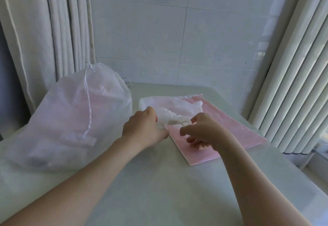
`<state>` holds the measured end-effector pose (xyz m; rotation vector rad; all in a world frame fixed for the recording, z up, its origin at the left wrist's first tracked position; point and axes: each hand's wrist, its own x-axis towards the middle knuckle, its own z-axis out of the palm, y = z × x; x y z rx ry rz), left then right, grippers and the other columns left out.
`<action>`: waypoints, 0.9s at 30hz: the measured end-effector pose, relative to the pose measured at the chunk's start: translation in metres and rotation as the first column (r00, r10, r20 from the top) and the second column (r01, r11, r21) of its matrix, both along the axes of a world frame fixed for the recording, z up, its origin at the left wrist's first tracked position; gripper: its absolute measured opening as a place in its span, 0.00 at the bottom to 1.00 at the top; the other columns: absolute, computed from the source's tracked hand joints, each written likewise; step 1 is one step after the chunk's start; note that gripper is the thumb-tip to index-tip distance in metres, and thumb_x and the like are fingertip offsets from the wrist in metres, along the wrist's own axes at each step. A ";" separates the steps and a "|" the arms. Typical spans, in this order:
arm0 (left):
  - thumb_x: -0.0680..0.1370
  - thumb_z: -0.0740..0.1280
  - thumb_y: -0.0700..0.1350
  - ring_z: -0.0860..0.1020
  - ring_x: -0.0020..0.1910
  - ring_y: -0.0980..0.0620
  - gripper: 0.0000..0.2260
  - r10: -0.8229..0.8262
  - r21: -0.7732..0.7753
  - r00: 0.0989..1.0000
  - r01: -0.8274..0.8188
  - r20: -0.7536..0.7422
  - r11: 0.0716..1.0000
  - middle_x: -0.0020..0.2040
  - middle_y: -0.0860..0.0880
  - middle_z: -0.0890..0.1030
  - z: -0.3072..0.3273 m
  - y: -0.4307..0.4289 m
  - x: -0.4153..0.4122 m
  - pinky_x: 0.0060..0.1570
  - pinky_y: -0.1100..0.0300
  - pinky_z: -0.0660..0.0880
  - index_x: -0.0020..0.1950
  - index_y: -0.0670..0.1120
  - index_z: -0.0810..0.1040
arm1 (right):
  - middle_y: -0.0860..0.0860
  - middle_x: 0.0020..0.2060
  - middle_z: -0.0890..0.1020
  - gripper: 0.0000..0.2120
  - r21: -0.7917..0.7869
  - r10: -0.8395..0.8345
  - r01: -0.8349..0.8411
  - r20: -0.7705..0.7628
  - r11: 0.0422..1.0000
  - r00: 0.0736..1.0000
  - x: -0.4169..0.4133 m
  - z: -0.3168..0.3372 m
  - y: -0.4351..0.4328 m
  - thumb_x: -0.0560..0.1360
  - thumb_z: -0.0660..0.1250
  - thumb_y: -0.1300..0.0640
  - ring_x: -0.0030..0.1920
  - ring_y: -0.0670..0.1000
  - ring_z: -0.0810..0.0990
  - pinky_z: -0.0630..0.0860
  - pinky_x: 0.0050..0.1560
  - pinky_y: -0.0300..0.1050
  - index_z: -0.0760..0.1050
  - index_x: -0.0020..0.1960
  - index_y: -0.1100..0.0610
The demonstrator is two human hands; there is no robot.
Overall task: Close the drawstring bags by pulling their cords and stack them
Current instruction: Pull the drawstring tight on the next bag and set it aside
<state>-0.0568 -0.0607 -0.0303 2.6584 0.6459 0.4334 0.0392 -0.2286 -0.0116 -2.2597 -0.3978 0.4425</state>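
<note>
At the centre of the frame a small white bag (174,107) is laid on a flat pink bag (229,128) on the pale table (159,181). Its gathered mouth is gripped by the left hand (145,128), fingers curled round the bunched cloth. The tip of that bunch is pinched by the right hand (204,129); the cord there cannot be made out. A large white bag (67,119), its cord (87,105) hanging down, is seen at the left.
</note>
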 end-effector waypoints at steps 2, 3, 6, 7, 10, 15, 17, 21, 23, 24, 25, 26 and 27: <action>0.73 0.73 0.63 0.78 0.50 0.43 0.20 0.022 0.120 0.999 -0.026 0.032 0.992 0.52 0.51 0.79 -0.005 0.000 0.000 0.43 0.56 0.71 0.55 0.51 0.75 | 0.62 0.37 0.87 0.08 -0.053 -0.014 0.022 0.158 0.998 0.987 0.004 -0.008 0.004 0.69 0.71 0.62 0.33 0.60 0.86 0.84 0.31 0.52 0.72 0.44 0.61; 0.74 0.72 0.61 0.78 0.50 0.42 0.18 0.024 0.165 0.999 -0.031 0.048 0.986 0.52 0.49 0.80 -0.006 0.001 -0.001 0.44 0.55 0.72 0.55 0.51 0.76 | 0.62 0.36 0.86 0.07 -0.077 -0.007 0.026 0.233 0.997 0.972 0.005 -0.010 0.006 0.66 0.67 0.61 0.35 0.62 0.87 0.85 0.35 0.58 0.73 0.42 0.63; 0.79 0.67 0.52 0.79 0.48 0.39 0.09 -0.012 0.274 0.996 -0.013 0.086 0.962 0.49 0.46 0.80 -0.007 -0.001 -0.001 0.46 0.53 0.77 0.55 0.49 0.79 | 0.59 0.35 0.84 0.11 -0.112 0.059 -0.022 0.331 0.993 0.942 0.008 -0.016 0.007 0.61 0.60 0.60 0.34 0.62 0.85 0.85 0.36 0.59 0.73 0.41 0.64; 0.80 0.66 0.50 0.79 0.47 0.39 0.07 -0.026 0.290 0.994 -0.006 0.106 0.957 0.48 0.45 0.80 -0.007 -0.001 -0.001 0.46 0.53 0.77 0.54 0.49 0.79 | 0.58 0.35 0.82 0.08 -0.140 0.081 -0.034 0.348 0.990 0.934 0.005 -0.014 0.007 0.62 0.60 0.61 0.33 0.61 0.83 0.84 0.34 0.53 0.71 0.40 0.63; 0.81 0.63 0.49 0.79 0.43 0.42 0.05 -0.058 0.217 0.988 0.025 0.146 0.976 0.44 0.47 0.81 -0.009 0.004 0.000 0.46 0.51 0.78 0.51 0.50 0.77 | 0.55 0.35 0.74 0.05 -0.228 0.122 -0.022 0.435 0.973 0.892 -0.002 -0.009 0.007 0.69 0.60 0.65 0.30 0.55 0.71 0.67 0.29 0.44 0.64 0.37 0.59; 0.80 0.57 0.49 0.81 0.38 0.41 0.05 -0.051 0.044 0.972 0.042 0.230 0.998 0.40 0.47 0.81 -0.018 0.015 0.009 0.43 0.48 0.80 0.47 0.52 0.72 | 0.54 0.36 0.69 0.08 -0.293 0.131 0.035 0.526 0.955 0.840 -0.006 -0.005 0.005 0.72 0.59 0.67 0.31 0.53 0.66 0.61 0.29 0.44 0.63 0.37 0.59; 0.82 0.59 0.47 0.78 0.44 0.38 0.07 -0.024 0.053 0.953 0.008 0.303 0.999 0.43 0.46 0.81 -0.016 0.017 0.013 0.43 0.51 0.75 0.51 0.49 0.75 | 0.54 0.36 0.68 0.09 -0.307 0.126 0.068 0.569 0.949 0.812 -0.007 -0.004 0.004 0.71 0.60 0.65 0.30 0.53 0.65 0.60 0.29 0.44 0.61 0.36 0.58; 0.82 0.62 0.43 0.77 0.47 0.41 0.07 -0.009 0.058 0.889 -0.020 0.458 0.998 0.45 0.47 0.83 -0.009 0.012 0.011 0.42 0.54 0.69 0.53 0.46 0.80 | 0.52 0.33 0.69 0.09 -0.371 0.148 0.154 0.668 0.916 0.729 -0.010 0.000 0.002 0.69 0.62 0.64 0.29 0.53 0.66 0.60 0.29 0.42 0.62 0.35 0.57; 0.80 0.63 0.41 0.79 0.48 0.43 0.08 -0.053 0.105 0.846 -0.004 0.531 0.994 0.47 0.48 0.84 -0.010 0.011 0.011 0.44 0.55 0.70 0.54 0.46 0.81 | 0.52 0.32 0.70 0.09 -0.366 0.148 0.172 0.699 0.915 0.699 -0.009 0.001 0.001 0.69 0.62 0.64 0.29 0.53 0.66 0.61 0.30 0.43 0.62 0.35 0.57; 0.79 0.64 0.40 0.80 0.50 0.45 0.09 -0.089 0.133 0.821 0.016 0.564 0.991 0.49 0.48 0.84 -0.010 0.012 0.012 0.46 0.55 0.72 0.56 0.45 0.81 | 0.52 0.31 0.70 0.09 -0.340 0.128 0.175 0.707 0.924 0.696 -0.007 0.001 0.000 0.69 0.61 0.64 0.29 0.53 0.66 0.61 0.30 0.44 0.62 0.34 0.57; 0.78 0.65 0.40 0.81 0.52 0.46 0.10 -0.140 0.158 0.793 0.056 0.593 0.986 0.52 0.48 0.85 -0.010 0.012 0.012 0.50 0.55 0.74 0.58 0.45 0.82 | 0.53 0.31 0.70 0.09 -0.303 0.099 0.178 0.713 0.936 0.694 -0.006 0.001 0.000 0.70 0.60 0.63 0.29 0.54 0.66 0.61 0.30 0.44 0.62 0.33 0.58; 0.79 0.64 0.38 0.81 0.56 0.47 0.13 -0.205 0.179 0.761 0.118 0.615 0.977 0.56 0.48 0.85 -0.010 0.012 0.013 0.54 0.58 0.74 0.61 0.44 0.82 | 0.53 0.31 0.71 0.10 -0.262 0.063 0.184 0.716 0.947 0.695 -0.004 0.001 0.001 0.72 0.60 0.63 0.29 0.54 0.66 0.60 0.30 0.44 0.62 0.33 0.58; 0.79 0.64 0.37 0.80 0.59 0.49 0.15 -0.274 0.195 0.733 0.194 0.623 0.961 0.60 0.47 0.84 -0.010 0.011 0.013 0.58 0.62 0.73 0.65 0.43 0.81 | 0.54 0.32 0.71 0.11 -0.225 0.030 0.192 0.719 0.955 0.694 -0.004 0.001 0.002 0.73 0.59 0.62 0.28 0.54 0.67 0.60 0.30 0.45 0.63 0.33 0.58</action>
